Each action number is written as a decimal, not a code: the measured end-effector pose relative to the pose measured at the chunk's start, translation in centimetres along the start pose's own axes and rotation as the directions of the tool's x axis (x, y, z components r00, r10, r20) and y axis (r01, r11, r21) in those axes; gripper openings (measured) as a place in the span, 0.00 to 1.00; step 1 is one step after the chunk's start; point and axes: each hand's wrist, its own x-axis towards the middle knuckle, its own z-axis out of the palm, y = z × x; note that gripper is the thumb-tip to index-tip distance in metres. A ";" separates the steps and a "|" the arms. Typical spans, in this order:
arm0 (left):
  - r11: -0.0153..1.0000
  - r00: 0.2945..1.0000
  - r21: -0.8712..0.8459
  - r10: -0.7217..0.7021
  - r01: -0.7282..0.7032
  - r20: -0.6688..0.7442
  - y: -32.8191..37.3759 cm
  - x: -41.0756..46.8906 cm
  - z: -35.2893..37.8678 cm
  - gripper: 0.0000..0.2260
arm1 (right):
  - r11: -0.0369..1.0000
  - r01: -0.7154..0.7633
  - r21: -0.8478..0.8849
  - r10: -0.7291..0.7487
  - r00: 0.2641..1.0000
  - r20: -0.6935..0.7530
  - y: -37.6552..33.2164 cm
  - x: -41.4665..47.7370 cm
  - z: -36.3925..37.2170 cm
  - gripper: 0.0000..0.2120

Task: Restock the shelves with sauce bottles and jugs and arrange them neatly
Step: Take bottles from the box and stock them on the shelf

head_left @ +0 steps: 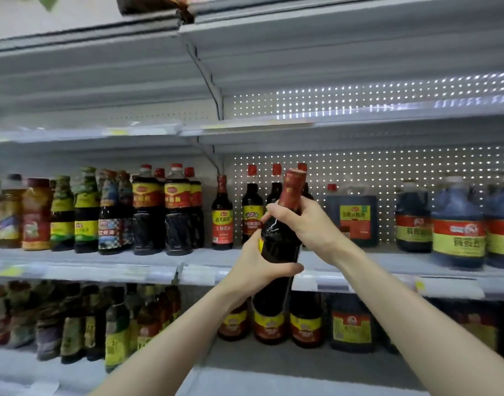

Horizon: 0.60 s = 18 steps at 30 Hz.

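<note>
Flanking the gripped bottle (278, 238): shelf bottles (147, 212) left, jugs (458, 224) right.

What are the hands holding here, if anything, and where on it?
One dark sauce bottle, in both hands: the left hand grips its lower body, and the right hand grips its shoulder just below the red-capped neck.

Grey metal shelving (345, 47) with a perforated back panel (388, 167), seemingly backlit.
</note>
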 end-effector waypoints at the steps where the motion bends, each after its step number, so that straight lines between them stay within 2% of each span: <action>1: 1.000 1.000 0.002 0.007 -0.007 0.014 -0.7 0.7 -1.6 0.26 | 1.000 0.005 -0.008 -0.005 1.000 -0.019 0.0 1.1 1.3 0.12; 6: 1.000 0.990 0.003 0.012 -0.013 0.144 -3.1 4.0 -8.3 0.29 | 0.999 0.027 -0.047 -0.031 0.995 -0.097 0.0 5.9 6.1 0.12; 11: 0.999 0.979 -0.023 -0.032 0.038 0.199 -6.2 5.3 -13.7 0.26 | 0.989 0.051 -0.137 -0.069 0.989 -0.134 0.9 10.0 9.5 0.14; 18: 1.000 0.998 0.003 0.011 -0.011 0.062 -10.1 8.5 -18.0 0.26 | 0.981 0.081 -0.174 -0.104 0.987 -0.125 2.6 14.9 13.4 0.15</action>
